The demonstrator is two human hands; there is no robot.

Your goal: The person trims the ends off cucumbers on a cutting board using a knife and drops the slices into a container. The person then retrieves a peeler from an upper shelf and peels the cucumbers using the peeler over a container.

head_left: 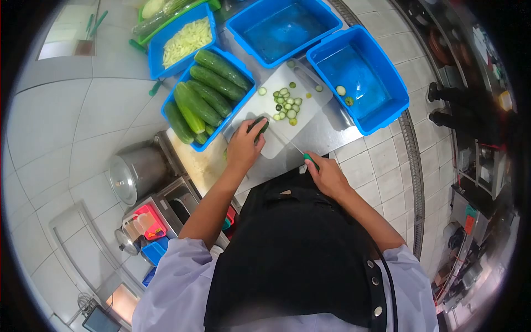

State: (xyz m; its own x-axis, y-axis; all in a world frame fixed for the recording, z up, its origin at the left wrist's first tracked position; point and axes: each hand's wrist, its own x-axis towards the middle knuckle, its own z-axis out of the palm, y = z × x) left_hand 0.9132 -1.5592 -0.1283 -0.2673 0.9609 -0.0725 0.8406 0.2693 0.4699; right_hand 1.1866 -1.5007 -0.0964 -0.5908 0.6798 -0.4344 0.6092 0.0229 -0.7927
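Note:
My left hand (245, 145) is closed over a dark green cucumber (259, 128) at the left part of a white cutting board (271, 145). In my right hand (327, 176) is the green handle of a knife (311, 160), whose blade points up and left toward the cucumber. Several round end pieces (289, 105) lie on the board above the blade. Left of the board, a blue bin (250, 74) holds several whole cucumbers (199, 108).
Behind the board stand two blue bins (285, 27) (358, 72); the right one holds two cut pieces. A blue bin of pale shreds (188, 41) is at the back left. A metal pot (130, 174) stands left. Another person's legs (459, 108) show at right.

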